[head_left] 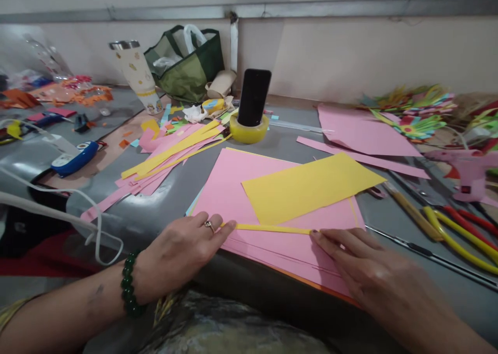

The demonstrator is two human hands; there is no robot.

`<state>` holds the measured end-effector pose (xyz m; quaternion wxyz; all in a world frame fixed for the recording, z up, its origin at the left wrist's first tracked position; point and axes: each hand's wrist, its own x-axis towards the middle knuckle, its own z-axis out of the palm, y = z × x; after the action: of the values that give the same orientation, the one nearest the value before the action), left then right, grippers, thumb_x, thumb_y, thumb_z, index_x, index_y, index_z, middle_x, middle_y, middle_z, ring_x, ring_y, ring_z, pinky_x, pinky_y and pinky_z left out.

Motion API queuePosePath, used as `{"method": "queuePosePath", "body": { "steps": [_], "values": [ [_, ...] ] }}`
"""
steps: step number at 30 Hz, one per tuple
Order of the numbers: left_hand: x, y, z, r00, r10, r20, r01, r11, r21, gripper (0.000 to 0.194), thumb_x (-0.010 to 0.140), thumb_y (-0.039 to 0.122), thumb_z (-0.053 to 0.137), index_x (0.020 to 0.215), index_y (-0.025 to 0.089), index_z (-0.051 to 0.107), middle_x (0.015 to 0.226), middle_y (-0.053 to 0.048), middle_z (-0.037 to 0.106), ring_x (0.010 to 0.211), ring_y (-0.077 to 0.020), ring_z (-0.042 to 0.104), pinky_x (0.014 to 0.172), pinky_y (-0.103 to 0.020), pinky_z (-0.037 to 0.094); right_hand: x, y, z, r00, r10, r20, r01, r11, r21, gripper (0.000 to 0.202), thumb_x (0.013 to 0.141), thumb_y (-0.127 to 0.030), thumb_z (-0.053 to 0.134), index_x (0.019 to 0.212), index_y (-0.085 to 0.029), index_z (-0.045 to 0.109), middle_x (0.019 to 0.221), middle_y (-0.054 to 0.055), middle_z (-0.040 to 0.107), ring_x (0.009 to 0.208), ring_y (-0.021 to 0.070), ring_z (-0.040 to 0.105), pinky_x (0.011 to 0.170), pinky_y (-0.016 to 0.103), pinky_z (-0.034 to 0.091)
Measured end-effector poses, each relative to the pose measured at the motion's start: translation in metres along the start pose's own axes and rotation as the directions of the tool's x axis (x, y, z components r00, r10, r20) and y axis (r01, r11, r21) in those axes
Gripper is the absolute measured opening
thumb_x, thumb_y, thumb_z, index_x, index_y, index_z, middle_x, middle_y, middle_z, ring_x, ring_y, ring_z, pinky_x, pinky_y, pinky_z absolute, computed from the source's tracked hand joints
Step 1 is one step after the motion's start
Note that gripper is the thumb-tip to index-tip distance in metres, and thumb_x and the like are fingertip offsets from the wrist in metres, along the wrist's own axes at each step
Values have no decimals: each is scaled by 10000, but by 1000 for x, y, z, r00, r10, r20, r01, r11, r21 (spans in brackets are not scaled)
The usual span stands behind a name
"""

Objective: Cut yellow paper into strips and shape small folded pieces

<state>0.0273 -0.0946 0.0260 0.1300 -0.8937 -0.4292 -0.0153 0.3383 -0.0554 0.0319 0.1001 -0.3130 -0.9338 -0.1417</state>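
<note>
A narrow yellow paper strip (272, 229) lies across a stack of pink paper (218, 188), stretched between my two hands. My left hand (187, 247), with a ring and a green bead bracelet, is closed on the strip's left end. At the right end, my right hand (361, 260) pinches the strip between closed fingers. Just behind the strip, a wider yellow sheet (311, 185) rests at a slant on the pink stack.
Behind the stack, a phone (254, 97) stands in a yellow tape roll (249, 129). Cut strips (175, 157) lie left of it, near a tumbler (136, 76). Scissors (462, 234), a wooden-handled tool (414, 212) and a pink glue gun (465, 169) are at the right.
</note>
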Motion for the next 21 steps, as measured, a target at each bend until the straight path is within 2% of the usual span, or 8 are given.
{"method": "queuePosePath", "body": {
  "steps": [2, 5, 7, 12, 14, 18, 21],
  "values": [
    [-2, 2, 1, 998, -42, -47, 40, 998, -47, 401, 847, 212, 522, 1240, 132, 537, 1056, -102, 614, 902, -239, 567, 740, -365, 512, 0, 0, 0, 1000, -12, 9, 12, 1000, 0, 346, 813, -23, 394, 1033, -114, 645, 931, 102, 680, 837, 205, 603, 663, 295, 523],
    [-3, 10, 5, 990, -71, -121, 63, 995, -72, 597, 788, 489, 600, 1202, 60, 568, 1122, -158, 589, 1037, -299, 508, 877, -418, 465, 2, -1, -2, 999, -7, 33, 7, 1000, -2, 331, 813, -27, 416, 1040, -114, 641, 932, 101, 673, 833, 200, 590, 661, 287, 521],
    [-4, 17, 9, 989, -82, -121, 79, 996, -28, 723, 743, 576, 619, 1199, 18, 566, 1142, -179, 583, 1033, -304, 501, 884, -416, 456, 3, -2, -3, 998, 4, 55, -4, 1000, 0, 331, 810, -21, 423, 1043, -115, 639, 939, 100, 670, 829, 198, 583, 662, 287, 519],
    [-5, 40, 15, 984, -160, -83, 170, 976, 137, 948, 663, 677, 624, 1241, -67, 518, 1118, -241, 584, 977, -316, 523, 862, -421, 457, 5, -4, -4, 994, 20, 105, -22, 1000, 9, 310, 796, -5, 442, 1001, -118, 646, 931, 99, 667, 813, 205, 576, 665, 306, 518],
    [-2, 48, 14, 977, -203, -64, 211, 961, 177, 1035, 640, 754, 553, 1318, -22, 459, 1081, -249, 588, 924, -315, 549, 788, -416, 481, 5, -5, -2, 994, 19, 109, -20, 1000, 7, 297, 800, -10, 441, 985, -117, 647, 932, 106, 665, 813, 209, 575, 659, 312, 518],
    [17, 62, 2, 959, -276, 59, 254, 936, 244, 1114, 555, 865, 410, 1459, 242, 222, 911, -169, 611, 731, -280, 582, 573, -369, 479, 3, -4, 1, 996, 5, 91, -6, 1000, 10, 297, 804, -27, 445, 1022, -92, 636, 941, 119, 665, 817, 213, 575, 667, 333, 536],
    [31, 69, -6, 932, -322, 170, 264, 919, 294, 1145, 530, 875, 399, 1470, 284, 123, 872, -143, 609, 669, -264, 582, 547, -370, 470, 2, -4, 2, 997, 9, 83, -10, 1000, 6, 305, 800, -28, 450, 1038, -79, 633, 944, 122, 669, 827, 217, 578, 668, 340, 545]
  ]
}}
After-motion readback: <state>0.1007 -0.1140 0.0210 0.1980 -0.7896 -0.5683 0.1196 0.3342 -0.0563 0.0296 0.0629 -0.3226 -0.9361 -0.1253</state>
